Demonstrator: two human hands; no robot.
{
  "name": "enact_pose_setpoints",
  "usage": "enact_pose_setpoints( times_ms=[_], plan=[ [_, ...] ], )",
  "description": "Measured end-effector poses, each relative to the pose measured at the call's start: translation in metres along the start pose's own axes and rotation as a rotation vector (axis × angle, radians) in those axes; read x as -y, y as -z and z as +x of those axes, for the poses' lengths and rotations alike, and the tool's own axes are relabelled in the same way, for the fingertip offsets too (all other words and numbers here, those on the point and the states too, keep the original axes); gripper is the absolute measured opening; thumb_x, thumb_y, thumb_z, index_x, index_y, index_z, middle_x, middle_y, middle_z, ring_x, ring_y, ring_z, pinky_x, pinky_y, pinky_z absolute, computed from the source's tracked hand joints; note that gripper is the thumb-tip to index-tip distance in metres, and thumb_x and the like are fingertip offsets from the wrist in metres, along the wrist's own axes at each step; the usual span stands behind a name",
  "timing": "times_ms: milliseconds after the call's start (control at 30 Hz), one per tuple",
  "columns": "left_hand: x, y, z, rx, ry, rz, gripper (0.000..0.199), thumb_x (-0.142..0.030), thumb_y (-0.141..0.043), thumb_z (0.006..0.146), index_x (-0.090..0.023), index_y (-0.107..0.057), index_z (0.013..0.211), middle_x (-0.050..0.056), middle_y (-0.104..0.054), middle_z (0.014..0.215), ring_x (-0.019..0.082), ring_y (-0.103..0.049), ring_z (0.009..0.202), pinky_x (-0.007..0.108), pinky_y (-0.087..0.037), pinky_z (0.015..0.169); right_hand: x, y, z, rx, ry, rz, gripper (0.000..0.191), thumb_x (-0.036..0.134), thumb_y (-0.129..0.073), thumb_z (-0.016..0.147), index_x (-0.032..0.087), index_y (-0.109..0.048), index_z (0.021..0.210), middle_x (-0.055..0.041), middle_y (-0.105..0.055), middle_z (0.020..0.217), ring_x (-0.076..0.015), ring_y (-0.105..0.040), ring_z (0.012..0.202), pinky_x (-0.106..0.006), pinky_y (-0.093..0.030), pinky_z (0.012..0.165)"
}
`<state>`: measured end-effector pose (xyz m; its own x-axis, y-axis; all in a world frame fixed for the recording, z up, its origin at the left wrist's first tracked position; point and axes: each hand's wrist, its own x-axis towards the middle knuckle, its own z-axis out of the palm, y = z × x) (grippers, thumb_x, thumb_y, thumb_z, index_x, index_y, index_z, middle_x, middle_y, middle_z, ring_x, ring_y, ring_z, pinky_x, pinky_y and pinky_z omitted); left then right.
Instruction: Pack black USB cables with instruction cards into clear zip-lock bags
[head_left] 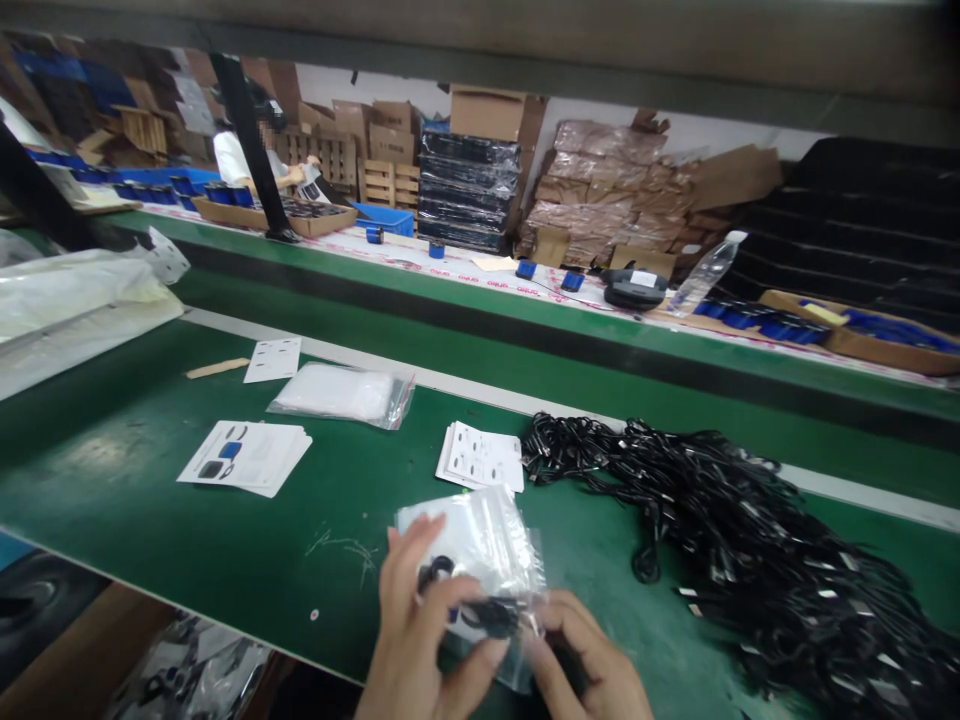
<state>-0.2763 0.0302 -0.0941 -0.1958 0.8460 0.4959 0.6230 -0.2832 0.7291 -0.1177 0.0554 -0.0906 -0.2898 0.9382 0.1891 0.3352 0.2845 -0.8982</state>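
Observation:
Near the front edge of the green table, a coiled black cable (491,615) sits between the thumb and fingers of my left hand (420,625). Around and under the cable is a clear zip bag (517,545), with white paper showing through it. My right hand (581,655) pinches the bag's right edge beside the cable; its fingertips are partly blurred. Whether the cable lies fully inside the bag I cannot tell. Just beyond my hands is a small stack of printed leaflets (484,455). To the right spreads a large heap of black USB cables (720,520).
Leaflets (244,455) and a packet of clear bags (337,392) lie at left. A raised ledge (480,275) behind carries blue rolls, a black device (636,288) and a plastic bottle (705,275). Below the table edge are bagged items (191,670). Another person works far left.

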Motion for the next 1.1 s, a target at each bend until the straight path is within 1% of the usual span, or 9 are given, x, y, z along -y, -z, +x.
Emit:
enact_pose_setpoints(
  times_ms=[133,200,267,500,600,667,733,867,1100],
  plan=[
    [0.006,0.019,0.011,0.161,0.596,-0.562,0.067,-0.042,-0.067,0.073,-0.024,-0.035,0.130,0.015,-0.048,0.134,0.029,-0.054,0.115,0.043,-0.045,0.092,0.001,0.016,0.006,0.113,-0.096,0.053,0.017,0.029,-0.051,0.089,0.022,-0.063,0.081,-0.0045,-0.060,0.089,-0.0179,-0.060,0.082,-0.023,-0.047,0.073],
    [0.003,0.023,0.016,0.304,0.793,-0.792,0.073,-0.047,-0.069,0.070,-0.019,-0.036,0.129,0.014,-0.065,0.111,0.024,-0.065,0.092,0.035,-0.052,0.079,0.003,0.020,0.007,0.138,-0.151,0.131,0.021,0.035,-0.050,0.089,0.021,-0.063,0.080,-0.0059,-0.058,0.092,-0.0192,-0.058,0.083,-0.025,-0.047,0.075],
    [-0.001,0.023,0.018,0.343,0.880,-0.813,0.072,-0.049,-0.071,0.067,-0.015,-0.041,0.124,0.009,-0.071,0.092,0.021,-0.067,0.076,0.030,-0.053,0.068,0.004,0.022,0.008,0.158,-0.213,0.216,0.025,0.041,-0.052,0.088,0.021,-0.063,0.078,-0.0066,-0.057,0.093,-0.0201,-0.057,0.084,-0.027,-0.047,0.076],
    [-0.015,0.019,0.021,0.225,0.827,-0.640,0.061,-0.048,-0.070,0.068,-0.016,-0.048,0.115,0.001,-0.072,0.073,0.020,-0.067,0.069,0.024,-0.053,0.063,-0.006,0.008,0.004,0.125,-0.327,0.490,0.039,0.055,-0.061,0.077,0.019,-0.061,0.063,-0.0046,-0.056,0.082,-0.0192,-0.057,0.075,-0.029,-0.047,0.070],
    [-0.019,0.019,0.024,0.225,0.815,-0.600,0.046,-0.050,-0.069,0.068,-0.018,-0.056,0.099,0.002,-0.073,0.074,0.022,-0.069,0.069,0.026,-0.056,0.064,-0.008,0.004,0.001,0.012,-0.184,0.301,0.027,0.041,-0.062,0.080,0.020,-0.063,0.065,-0.0055,-0.060,0.085,-0.0211,-0.059,0.081,-0.031,-0.047,0.076],
    [-0.021,0.020,0.026,0.216,0.812,-0.587,0.046,-0.050,-0.069,0.067,-0.019,-0.056,0.099,0.002,-0.073,0.076,0.022,-0.069,0.070,0.027,-0.056,0.065,-0.005,0.007,0.001,-0.076,-0.010,0.058,0.010,0.026,-0.061,0.081,0.022,-0.066,0.073,-0.0068,-0.061,0.094,-0.0235,-0.059,0.094,-0.033,-0.045,0.084],
    [-0.020,0.022,0.026,0.211,0.823,-0.593,0.052,-0.049,-0.070,0.066,-0.019,-0.054,0.105,0.001,-0.072,0.078,0.021,-0.069,0.070,0.025,-0.056,0.065,0.001,0.014,0.003,-0.058,0.111,-0.122,0.011,0.016,-0.059,0.080,0.024,-0.068,0.081,-0.0077,-0.060,0.100,-0.0243,-0.056,0.102,-0.033,-0.045,0.088],
    [-0.015,0.022,0.023,0.254,0.832,-0.605,0.056,-0.048,-0.070,0.068,-0.018,-0.050,0.111,0.001,-0.071,0.077,0.020,-0.068,0.069,0.025,-0.056,0.062,0.006,0.025,0.008,0.115,0.070,-0.179,0.013,0.017,-0.056,0.083,0.023,-0.067,0.081,-0.0077,-0.059,0.100,-0.0225,-0.057,0.103,-0.030,-0.048,0.087],
    [-0.005,0.023,0.023,0.380,0.741,-0.558,0.040,-0.046,-0.065,0.074,-0.019,-0.057,0.102,0.002,-0.071,0.080,0.020,-0.068,0.073,0.027,-0.056,0.066,0.005,0.018,0.005,0.050,0.060,-0.076,0.013,0.017,-0.056,0.084,0.023,-0.067,0.079,-0.0067,-0.060,0.094,-0.0234,-0.057,0.101,-0.033,-0.047,0.088]
  ],
)
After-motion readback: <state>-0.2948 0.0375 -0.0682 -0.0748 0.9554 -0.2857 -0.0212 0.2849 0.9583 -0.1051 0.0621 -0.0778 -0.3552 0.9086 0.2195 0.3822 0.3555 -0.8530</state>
